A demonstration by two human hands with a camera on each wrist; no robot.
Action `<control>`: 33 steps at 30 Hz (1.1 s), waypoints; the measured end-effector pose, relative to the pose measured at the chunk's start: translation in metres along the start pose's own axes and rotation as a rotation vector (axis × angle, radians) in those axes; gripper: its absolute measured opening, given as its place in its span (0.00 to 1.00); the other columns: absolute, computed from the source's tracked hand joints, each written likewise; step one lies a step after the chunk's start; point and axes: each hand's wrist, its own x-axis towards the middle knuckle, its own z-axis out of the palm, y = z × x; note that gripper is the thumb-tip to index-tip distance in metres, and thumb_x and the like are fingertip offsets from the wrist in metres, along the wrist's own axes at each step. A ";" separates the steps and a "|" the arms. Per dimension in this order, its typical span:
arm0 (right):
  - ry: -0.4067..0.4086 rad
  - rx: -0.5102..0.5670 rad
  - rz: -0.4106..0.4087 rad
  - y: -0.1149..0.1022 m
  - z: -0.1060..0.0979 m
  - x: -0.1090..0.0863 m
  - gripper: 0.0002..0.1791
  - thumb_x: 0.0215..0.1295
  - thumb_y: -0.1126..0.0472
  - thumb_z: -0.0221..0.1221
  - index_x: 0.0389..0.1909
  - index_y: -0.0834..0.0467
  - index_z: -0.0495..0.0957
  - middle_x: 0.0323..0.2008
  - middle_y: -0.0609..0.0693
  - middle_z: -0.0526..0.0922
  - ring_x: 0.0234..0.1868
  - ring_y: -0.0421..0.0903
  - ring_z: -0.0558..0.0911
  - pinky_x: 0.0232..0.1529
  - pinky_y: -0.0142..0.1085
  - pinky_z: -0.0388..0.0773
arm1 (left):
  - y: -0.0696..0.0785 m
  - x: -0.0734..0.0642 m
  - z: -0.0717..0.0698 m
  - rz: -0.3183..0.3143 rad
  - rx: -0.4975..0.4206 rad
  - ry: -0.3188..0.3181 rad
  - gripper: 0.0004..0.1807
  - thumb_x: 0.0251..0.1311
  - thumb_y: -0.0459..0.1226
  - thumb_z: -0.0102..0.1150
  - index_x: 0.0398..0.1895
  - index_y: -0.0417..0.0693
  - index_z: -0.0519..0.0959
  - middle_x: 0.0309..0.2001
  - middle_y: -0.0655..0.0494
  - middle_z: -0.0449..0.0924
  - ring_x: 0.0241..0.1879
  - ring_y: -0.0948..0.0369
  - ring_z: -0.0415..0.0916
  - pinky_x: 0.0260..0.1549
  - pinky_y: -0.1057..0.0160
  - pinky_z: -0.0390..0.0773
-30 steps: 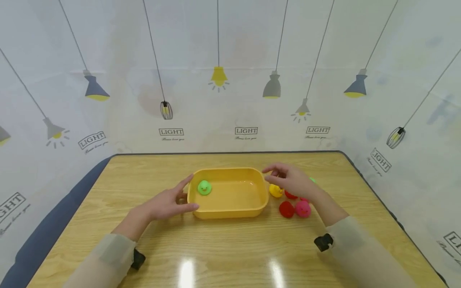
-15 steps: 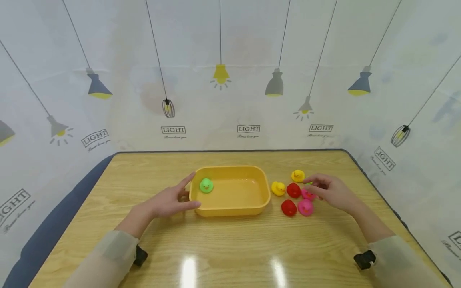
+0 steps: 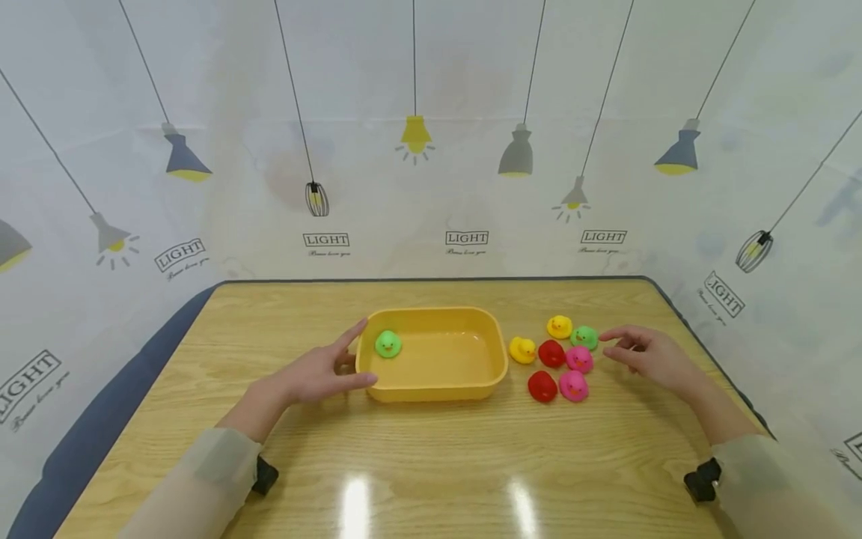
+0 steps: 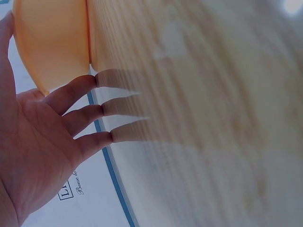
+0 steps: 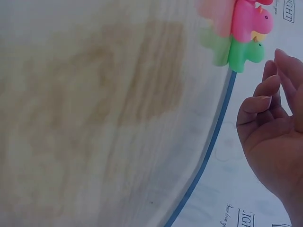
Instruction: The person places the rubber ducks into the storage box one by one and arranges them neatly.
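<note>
A yellow plastic tub [image 3: 431, 393] stands mid-table with a green rubber duck [image 3: 387, 344] inside, near its left end. My left hand [image 3: 316, 374] rests at that end, index finger at the far rim and thumb at the near rim; the left wrist view shows its other fingertips down on the table. To the tub's right, my right hand [image 3: 656, 363] hovers with loosely bent fingers and nothing in them. Its fingertips are just right of a second green duck [image 3: 584, 337], apart from it, and a pink duck [image 3: 579, 359] is close by.
Between tub and right hand sit two yellow ducks, one at the back [image 3: 560, 326] and one by the tub [image 3: 522, 349], two red ducks [image 3: 551, 353] and another pink duck [image 3: 574, 385]. The wooden table [image 3: 431, 464] ends at a patterned wall covering [image 3: 377, 187].
My right hand has moved from the tub's right end across the ducks to their right side, uncovering them. The left hand has stayed at the tub.
</note>
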 end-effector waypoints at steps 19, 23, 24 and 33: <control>0.011 -0.079 0.054 -0.004 0.009 0.042 0.30 0.79 0.40 0.65 0.69 0.57 0.79 0.51 0.60 0.84 0.44 0.53 0.81 0.41 0.39 0.79 | -0.002 0.000 0.000 -0.005 -0.021 -0.002 0.61 0.67 0.72 0.63 0.91 0.78 0.36 0.78 0.37 0.74 0.76 0.36 0.74 0.75 0.30 0.69; 0.009 -0.076 0.069 -0.001 0.010 0.042 0.30 0.80 0.40 0.64 0.70 0.57 0.78 0.53 0.61 0.83 0.44 0.53 0.81 0.42 0.39 0.79 | -0.001 0.000 0.001 -0.013 -0.023 -0.004 0.61 0.67 0.72 0.63 0.91 0.78 0.36 0.78 0.38 0.75 0.76 0.37 0.74 0.75 0.31 0.70; 0.010 -0.076 0.069 0.000 0.009 0.042 0.30 0.80 0.40 0.64 0.70 0.57 0.78 0.54 0.62 0.83 0.45 0.53 0.81 0.42 0.39 0.79 | 0.000 0.000 0.001 -0.014 -0.023 -0.004 0.61 0.67 0.72 0.63 0.91 0.77 0.36 0.78 0.38 0.75 0.76 0.37 0.74 0.75 0.31 0.70; 0.010 -0.095 0.065 0.004 0.003 0.037 0.31 0.83 0.44 0.61 0.76 0.57 0.75 0.57 0.65 0.84 0.44 0.52 0.82 0.41 0.38 0.79 | 0.000 0.000 0.000 -0.022 -0.017 -0.007 0.61 0.67 0.73 0.62 0.92 0.76 0.36 0.78 0.40 0.75 0.77 0.37 0.73 0.76 0.30 0.69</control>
